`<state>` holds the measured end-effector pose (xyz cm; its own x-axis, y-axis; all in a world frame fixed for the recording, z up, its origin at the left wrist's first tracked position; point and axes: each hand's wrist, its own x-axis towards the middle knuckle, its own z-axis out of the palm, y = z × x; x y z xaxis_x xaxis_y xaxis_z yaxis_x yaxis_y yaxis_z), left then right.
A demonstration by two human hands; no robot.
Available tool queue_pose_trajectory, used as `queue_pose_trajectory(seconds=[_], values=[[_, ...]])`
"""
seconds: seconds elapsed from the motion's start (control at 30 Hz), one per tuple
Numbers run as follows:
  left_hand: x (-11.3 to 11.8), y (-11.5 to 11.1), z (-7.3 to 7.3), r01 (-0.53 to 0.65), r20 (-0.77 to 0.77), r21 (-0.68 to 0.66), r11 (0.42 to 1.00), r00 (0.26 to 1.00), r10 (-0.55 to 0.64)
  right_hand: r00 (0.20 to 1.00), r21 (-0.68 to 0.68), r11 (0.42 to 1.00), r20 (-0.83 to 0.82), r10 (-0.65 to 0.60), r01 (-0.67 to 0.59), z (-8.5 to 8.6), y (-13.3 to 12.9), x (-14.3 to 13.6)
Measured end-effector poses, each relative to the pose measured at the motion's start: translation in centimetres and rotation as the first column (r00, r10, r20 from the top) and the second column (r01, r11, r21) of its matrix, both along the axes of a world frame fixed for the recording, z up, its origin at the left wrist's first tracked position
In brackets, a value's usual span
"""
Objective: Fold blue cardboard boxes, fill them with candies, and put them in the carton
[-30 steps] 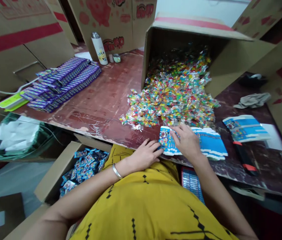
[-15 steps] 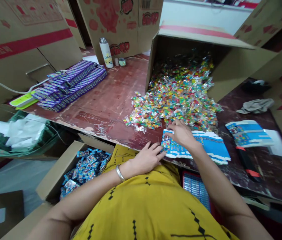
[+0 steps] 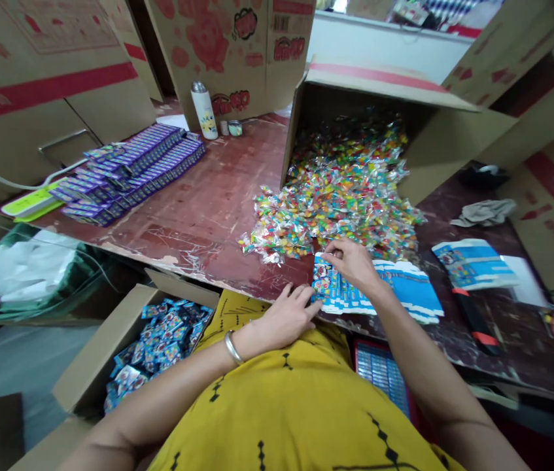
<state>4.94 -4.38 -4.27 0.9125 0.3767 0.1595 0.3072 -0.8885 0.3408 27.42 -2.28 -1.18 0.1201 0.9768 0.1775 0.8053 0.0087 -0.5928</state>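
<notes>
Flat blue printed cartons lie fanned out in an overlapping row along the table's front edge. My right hand rests over the row's left part, thumb and forefinger pinched at the far corner of the leftmost carton. At the near end of that same carton is my left hand, fingers stretched and slightly apart, fingertips at or touching its edge. Just beyond the cartons spreads a heap of clear-wrapped colourful candies, spilling from a cardboard box lying on its side.
Purple small boxes stand in rows at the left, near a white bottle. Below the edge, an open carton holds blue packets. More flat cartons, a black-and-red tool and a grey cloth lie right.
The view has shifted slightly. My right thumb and forefinger have drawn closer together at the leftmost carton's far corner. My left hand stays nearly in place.
</notes>
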Motion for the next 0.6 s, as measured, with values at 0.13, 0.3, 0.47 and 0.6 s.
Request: queue_pose_trajectory(seconds=[0.13, 0.3, 0.47, 0.6], values=[[0.4, 1.2, 0.9, -0.275, 0.221, -0.15, 0.95, 0.927, 0.303, 0.99, 0.042, 0.997, -0.128, -0.062, 0.067, 1.8, -0.4, -1.4], [2.0, 3.3, 1.9, -0.439, 0.231, -0.196, 0.877, 0.848, 0.477, 0.962, 0.094, 0.987, -0.253, -0.104, 0.132, 2.0, 0.0, -3.7], [2.3, 4.0, 2.4, -0.385, 0.135, -0.52, 0.763, 0.844, 0.518, 0.721, -0.022, 1.0, -0.693, -0.022, 0.01, 1.0, -0.5, -3.9], [1.9, 4.5, 3.0, -0.078, 0.107, -0.93, 0.359, 0.878, 0.467, 0.536, -0.057, 0.967, -0.84, 0.089, -0.25, 0.8, -1.3, -2.9]])
